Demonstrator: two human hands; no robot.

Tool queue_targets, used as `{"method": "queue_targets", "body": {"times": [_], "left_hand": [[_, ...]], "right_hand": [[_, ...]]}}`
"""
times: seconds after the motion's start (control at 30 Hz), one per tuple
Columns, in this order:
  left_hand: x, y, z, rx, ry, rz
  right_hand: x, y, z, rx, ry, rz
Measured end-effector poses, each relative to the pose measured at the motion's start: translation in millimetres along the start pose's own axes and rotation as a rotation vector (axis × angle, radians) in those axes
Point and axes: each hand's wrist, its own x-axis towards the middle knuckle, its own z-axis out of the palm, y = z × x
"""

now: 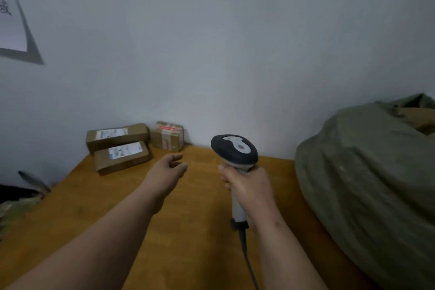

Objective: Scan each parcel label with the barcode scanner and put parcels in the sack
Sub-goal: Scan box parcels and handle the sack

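Behind everything a plain grey-white wall is seen, and against it a wooden table is set. The right hand's fingers are curled round the pale handle of the barcode scanner, which is held upright above the table with its dark head tilted forward; a cable is trailed from its base toward the near edge. The right hand is wrapped fully about the grip. The left hand is stretched out over the table with nothing held, its fingers loosely bent (the tips are blurred).

At the right a large olive sack is slumped on the table's end, and through its mouth at the top right a brown parcel in the sack is glimpsed. How much more is inside cannot be told.

Three cardboard parcels are grouped at the far left corner, against the wall: a long rear parcel and a front parcel, each topped with a white printed label, and a small taped parcel with a red strip just beside them. Between the parcels and the sack a broad stretch of bare wood is left open. A framed sheet is hung at the upper left.
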Motion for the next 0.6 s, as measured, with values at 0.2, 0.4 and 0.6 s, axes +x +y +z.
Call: {"method": "queue_targets", "body": {"times": [0.2,0.4,0.6], "left_hand": [[91.9,-58.2,-100.2,0.031,0.062,-0.111],[179.2,-123.9,-180.2,0.201,0.106,-0.196],[242.3,-179.4,-214.7,0.504,0.054,-0.243]], "right_hand": [[57.1,4.6,127.4,-0.044,-0.032,0.121],[110.0,26.6,232.5,-0.083,-0.057,0.240],[148.9,57.8,293.7,-0.135,-0.100,0.327]]}}
